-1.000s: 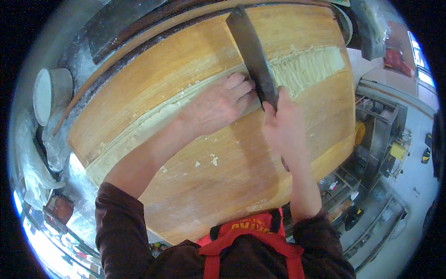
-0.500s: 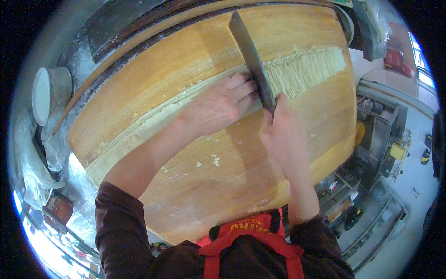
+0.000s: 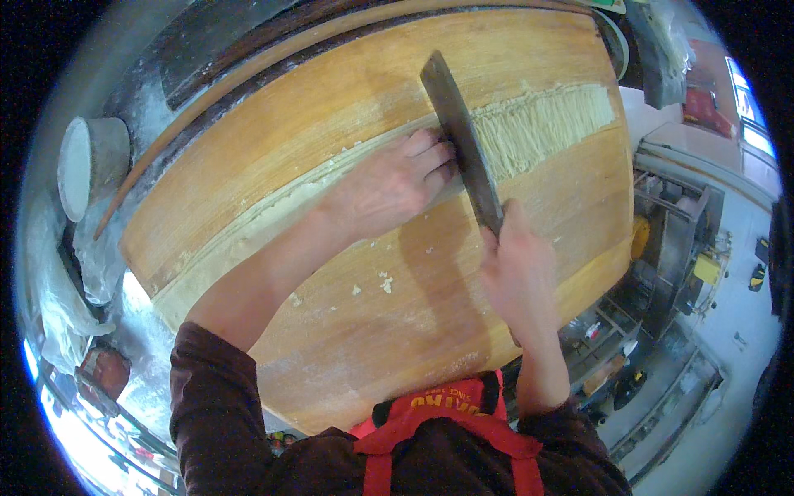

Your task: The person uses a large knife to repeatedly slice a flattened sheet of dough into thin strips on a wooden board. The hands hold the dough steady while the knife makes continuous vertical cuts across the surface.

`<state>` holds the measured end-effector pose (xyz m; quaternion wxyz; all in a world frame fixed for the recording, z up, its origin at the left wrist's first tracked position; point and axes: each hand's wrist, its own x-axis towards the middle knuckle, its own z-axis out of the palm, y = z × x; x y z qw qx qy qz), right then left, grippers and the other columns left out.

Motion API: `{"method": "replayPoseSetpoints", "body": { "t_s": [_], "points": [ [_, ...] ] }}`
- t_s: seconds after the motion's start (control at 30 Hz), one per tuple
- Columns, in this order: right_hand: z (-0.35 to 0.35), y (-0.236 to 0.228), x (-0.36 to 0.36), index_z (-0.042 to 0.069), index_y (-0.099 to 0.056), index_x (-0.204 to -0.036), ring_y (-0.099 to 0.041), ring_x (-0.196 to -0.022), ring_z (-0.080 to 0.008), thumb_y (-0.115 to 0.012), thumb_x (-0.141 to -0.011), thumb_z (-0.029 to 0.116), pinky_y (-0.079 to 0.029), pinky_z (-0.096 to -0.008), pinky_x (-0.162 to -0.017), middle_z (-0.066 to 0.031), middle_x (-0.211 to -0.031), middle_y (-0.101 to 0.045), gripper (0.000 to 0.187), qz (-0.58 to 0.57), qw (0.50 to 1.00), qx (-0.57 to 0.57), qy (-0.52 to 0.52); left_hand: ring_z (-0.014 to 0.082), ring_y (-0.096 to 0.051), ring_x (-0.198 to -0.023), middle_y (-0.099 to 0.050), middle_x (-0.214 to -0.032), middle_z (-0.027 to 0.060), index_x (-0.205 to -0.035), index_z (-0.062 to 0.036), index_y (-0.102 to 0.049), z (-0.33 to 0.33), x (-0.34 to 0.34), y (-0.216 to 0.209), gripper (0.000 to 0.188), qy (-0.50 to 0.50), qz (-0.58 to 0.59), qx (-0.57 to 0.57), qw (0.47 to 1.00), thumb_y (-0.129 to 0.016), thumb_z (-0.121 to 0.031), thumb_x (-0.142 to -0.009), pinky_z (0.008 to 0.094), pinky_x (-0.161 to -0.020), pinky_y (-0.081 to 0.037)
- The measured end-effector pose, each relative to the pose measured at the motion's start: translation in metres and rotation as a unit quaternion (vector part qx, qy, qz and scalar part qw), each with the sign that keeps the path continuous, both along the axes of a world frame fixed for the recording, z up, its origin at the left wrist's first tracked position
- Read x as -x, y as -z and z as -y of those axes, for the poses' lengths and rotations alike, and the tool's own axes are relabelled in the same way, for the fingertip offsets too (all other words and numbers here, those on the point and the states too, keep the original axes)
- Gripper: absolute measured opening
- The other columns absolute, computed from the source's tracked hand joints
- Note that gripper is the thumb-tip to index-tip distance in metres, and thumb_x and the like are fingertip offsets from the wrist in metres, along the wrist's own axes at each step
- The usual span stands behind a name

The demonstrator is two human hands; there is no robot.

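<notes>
A long folded strip of pale dough [image 3: 265, 207] runs across the wooden board [image 3: 356, 322], rising from lower left toward the upper middle. My left hand [image 3: 393, 180] rests on it near its right end, fingers curled and knuckles close beside the blade. My right hand [image 3: 521, 260] is closed round the handle of a large broad knife [image 3: 463, 136], whose blade points away from me and stands across the dough. Right of the blade lies a row of thin cut noodles [image 3: 550, 128]. The fingertips of my left hand are hidden, and so is most of the handle.
A long thin rolling pin [image 3: 240, 87] lies along the board's far edge. At the left stand a floury white tub [image 3: 95, 165] and plastic bags [image 3: 62, 289]. Small dough scraps [image 3: 385, 283] dot the board. Metal racks [image 3: 670, 240] are beyond its right edge.
My right hand has drawn the knife back toward me and slightly right. My left hand stays almost in the same place on the dough.
</notes>
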<state>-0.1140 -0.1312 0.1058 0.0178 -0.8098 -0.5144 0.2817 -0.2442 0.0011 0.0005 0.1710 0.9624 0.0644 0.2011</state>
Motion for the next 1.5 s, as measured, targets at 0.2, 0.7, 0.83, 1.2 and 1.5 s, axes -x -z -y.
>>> {"method": "replayPoseSetpoints", "body": {
  "t_s": [0.2, 0.7, 0.83, 1.2, 1.5],
  "points": [
    [-0.028, 0.030, -0.005, 0.001, -0.042, -0.095, -0.060, -0.071, -0.0430, -0.059, -0.076, 0.002, -0.047, -0.0506, -0.060, -0.0232, -0.076, -0.058, 0.026, -0.011, 0.998, -0.057, 0.031, 0.0240, -0.049, -0.107, -0.058, -0.109, 0.0102, -0.104, 0.0025, -0.063, 0.001, 0.003, -0.002, 0.035, 0.002, -0.031, -0.014, 0.999, -0.056, -0.013, -0.074, 0.0287, -0.094, -0.043],
    [-0.020, 0.018, 0.009, 0.000, -0.047, -0.098, -0.056, -0.068, -0.0479, -0.058, -0.085, 0.008, -0.042, -0.0526, -0.057, -0.0259, -0.067, -0.056, 0.018, 0.029, 0.998, -0.044, 0.037, 0.0246, -0.050, -0.106, -0.058, -0.109, 0.0116, -0.101, 0.0033, -0.063, 0.001, 0.004, -0.001, 0.034, -0.004, 0.017, -0.009, 1.000, -0.057, -0.012, -0.072, 0.0306, -0.093, -0.044],
    [-0.029, 0.034, -0.003, 0.000, -0.046, -0.094, -0.057, -0.070, -0.0464, -0.057, -0.085, 0.007, -0.044, -0.0507, -0.058, -0.0247, -0.071, -0.057, 0.016, -0.006, 0.997, -0.066, 0.049, 0.0262, -0.050, -0.107, -0.058, -0.109, 0.0124, -0.102, 0.0025, -0.063, 0.001, 0.006, -0.007, 0.034, 0.006, -0.029, 0.016, 0.999, -0.056, -0.012, -0.073, 0.0327, -0.093, -0.044],
    [0.009, 0.003, 0.007, 0.001, -0.042, -0.092, -0.060, -0.071, -0.0421, -0.061, -0.078, 0.006, -0.048, -0.0489, -0.058, -0.0218, -0.079, -0.059, 0.024, 0.013, 1.000, -0.010, -0.012, 0.0248, -0.049, -0.109, -0.058, -0.111, 0.0109, -0.101, 0.0020, -0.064, 0.002, 0.009, -0.002, 0.032, -0.012, -0.012, 0.003, 1.000, -0.056, -0.012, -0.074, 0.0318, -0.094, -0.043],
    [-0.015, 0.039, -0.006, 0.000, -0.043, -0.096, -0.060, -0.068, -0.0432, -0.058, -0.081, 0.006, -0.047, -0.0500, -0.058, -0.0210, -0.069, -0.057, 0.022, -0.034, 0.995, -0.088, 0.041, 0.0244, -0.050, -0.107, -0.058, -0.109, 0.0109, -0.101, 0.0047, -0.063, 0.003, 0.010, -0.004, 0.034, -0.004, -0.011, -0.005, 1.000, -0.056, -0.011, -0.072, 0.0295, -0.092, -0.045]
  ]
}}
